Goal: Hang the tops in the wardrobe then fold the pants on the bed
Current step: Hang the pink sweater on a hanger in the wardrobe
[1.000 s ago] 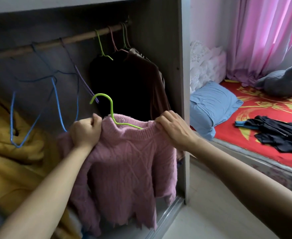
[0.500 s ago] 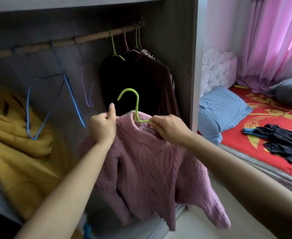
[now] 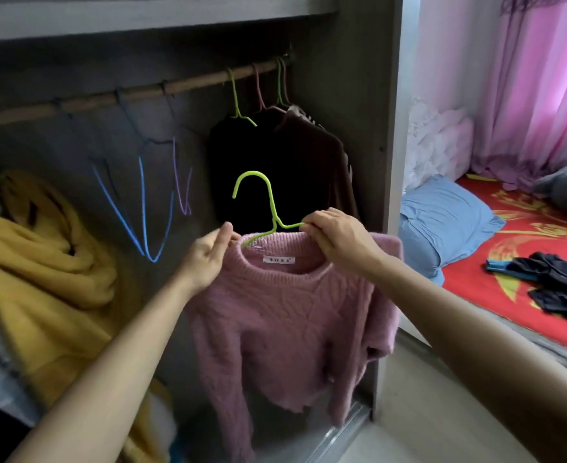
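1. Since half a second ago, we see the pink sweater point(image 3: 285, 322) turned to face us, its neck label now showing, and the left hand point(image 3: 208, 259) has loosened from a fist to straighter fingers.
2. We find the wardrobe point(image 3: 359, 128) filling the left and centre of the frame, its rod point(image 3: 108, 100) slanting across the upper left.
3. At the right edge lies the bed point(image 3: 509, 235) with a red patterned cover, a blue pillow point(image 3: 442, 222) at its near end and a pink curtain point(image 3: 526, 95) above.
4. We see the pink sweater hanging in the centre, in front of the open wardrobe and well below the rod, its hem low in the frame.
5. At the left, a yellow garment point(image 3: 41, 262) is heaped inside the wardrobe.
6. Dark tops point(image 3: 275, 168) hang from the rod just behind the sweater.
7. Black pants point(image 3: 559, 285) lie crumpled on the bed at the right.
8. Empty blue hangers point(image 3: 141, 208) dangle from the rod, left of centre.
9. We see the green hanger point(image 3: 262, 192) sitting inside the sweater's neck, with its hook upright and free of the rod.
10. The right hand point(image 3: 339, 238) pinches the hanger's right arm with curled fingers.
11. The left hand pinches the left edge of the sweater's collar between thumb and fingers.
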